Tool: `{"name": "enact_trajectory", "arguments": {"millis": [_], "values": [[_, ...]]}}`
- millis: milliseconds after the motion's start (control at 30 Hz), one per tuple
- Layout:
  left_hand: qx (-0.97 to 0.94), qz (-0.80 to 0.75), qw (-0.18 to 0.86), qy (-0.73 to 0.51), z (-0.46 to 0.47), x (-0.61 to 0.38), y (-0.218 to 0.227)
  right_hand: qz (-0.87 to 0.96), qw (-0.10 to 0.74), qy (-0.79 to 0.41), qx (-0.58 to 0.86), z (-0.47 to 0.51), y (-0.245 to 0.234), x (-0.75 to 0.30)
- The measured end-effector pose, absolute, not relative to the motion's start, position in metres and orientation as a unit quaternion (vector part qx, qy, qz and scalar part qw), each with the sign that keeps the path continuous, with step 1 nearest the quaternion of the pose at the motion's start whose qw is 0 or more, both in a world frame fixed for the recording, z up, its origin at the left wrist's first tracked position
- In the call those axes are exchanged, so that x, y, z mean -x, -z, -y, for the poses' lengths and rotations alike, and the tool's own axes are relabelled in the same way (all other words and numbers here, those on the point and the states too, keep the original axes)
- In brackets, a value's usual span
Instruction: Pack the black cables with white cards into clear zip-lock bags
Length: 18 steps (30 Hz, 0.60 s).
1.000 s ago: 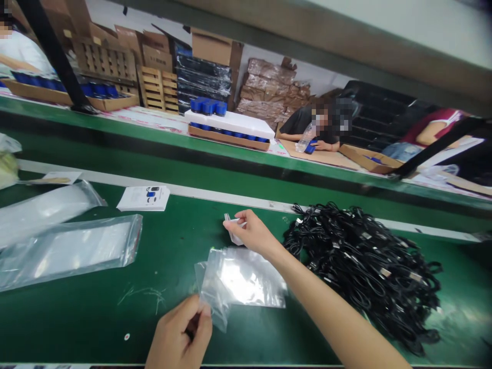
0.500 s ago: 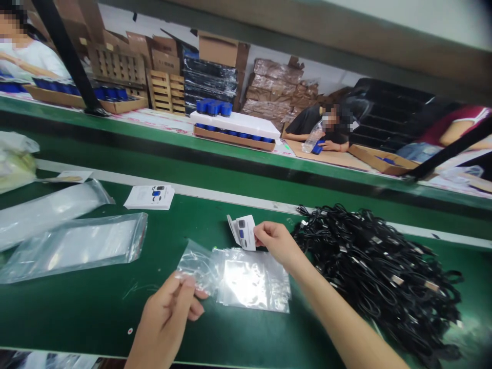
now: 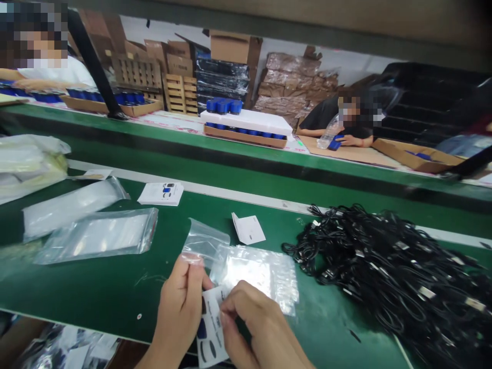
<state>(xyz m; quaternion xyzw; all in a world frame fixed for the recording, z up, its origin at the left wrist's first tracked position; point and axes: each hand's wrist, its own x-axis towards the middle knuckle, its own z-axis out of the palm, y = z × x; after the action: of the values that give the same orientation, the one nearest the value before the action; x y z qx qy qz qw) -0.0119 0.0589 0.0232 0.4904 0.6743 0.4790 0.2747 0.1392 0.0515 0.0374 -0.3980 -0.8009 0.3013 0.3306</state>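
Note:
My left hand (image 3: 182, 302) pinches a small clear plastic bag (image 3: 205, 241) by its edge, the bag sticking up beyond the fingertips. Between my two hands is a printed leaflet (image 3: 212, 330) with pictures of devices, and my right hand (image 3: 253, 320) has thumb and fingers closed on its right edge. Just past them lies a stack of clear bags (image 3: 269, 274), partly covered by my right hand. Behind that stack a folded leaflet (image 3: 249, 229) stands half open on the green table. Whether the left fingers also touch the held leaflet is hard to tell.
A pile of black cables (image 3: 369, 266) spreads over the right side. Larger plastic bags (image 3: 100, 236) and a leaflet stack (image 3: 161, 193) lie left. Below the near edge is a container of bagged items (image 3: 77, 346). Across the bench, a person (image 3: 334, 120) handles a blue item.
My right hand has brought a leaflet from the far side back toward my left hand. One leaflet stays behind on the table. The bag in my left hand has tilted upward.

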Motion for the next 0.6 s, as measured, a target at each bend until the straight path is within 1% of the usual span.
{"name": "enact_trajectory", "arguments": {"millis": [100,167,300,367,400,467,533,600], "values": [[-0.467,-0.689,0.240,-0.500,-0.061,0.011,-0.029,0.708,0.463,-0.329,0.419,-0.039,-0.017,-0.131],[-0.448,-0.696,0.226,-0.514,-0.064,0.009,-0.034,0.640,0.513,-0.378,0.429,-0.029,-0.002,-0.122],[-0.428,-0.698,0.212,-0.533,-0.068,0.004,-0.040,0.555,0.510,-0.502,0.424,-0.018,0.020,-0.102],[-0.427,-0.697,0.214,-0.536,-0.069,0.002,-0.040,0.543,0.488,-0.529,0.433,-0.019,0.025,-0.097],[-0.428,-0.696,0.216,-0.535,-0.070,0.002,-0.040,0.550,0.476,-0.523,0.444,-0.021,0.026,-0.096],[-0.434,-0.694,0.221,-0.531,-0.071,0.003,-0.038,0.591,0.462,-0.466,0.469,-0.027,0.024,-0.100],[-0.450,-0.689,0.222,-0.524,-0.071,0.007,-0.035,0.646,0.472,-0.370,0.472,-0.031,0.018,-0.108],[-0.475,-0.682,0.217,-0.513,-0.072,0.011,-0.032,0.699,0.496,-0.234,0.459,-0.034,0.011,-0.118]]}}
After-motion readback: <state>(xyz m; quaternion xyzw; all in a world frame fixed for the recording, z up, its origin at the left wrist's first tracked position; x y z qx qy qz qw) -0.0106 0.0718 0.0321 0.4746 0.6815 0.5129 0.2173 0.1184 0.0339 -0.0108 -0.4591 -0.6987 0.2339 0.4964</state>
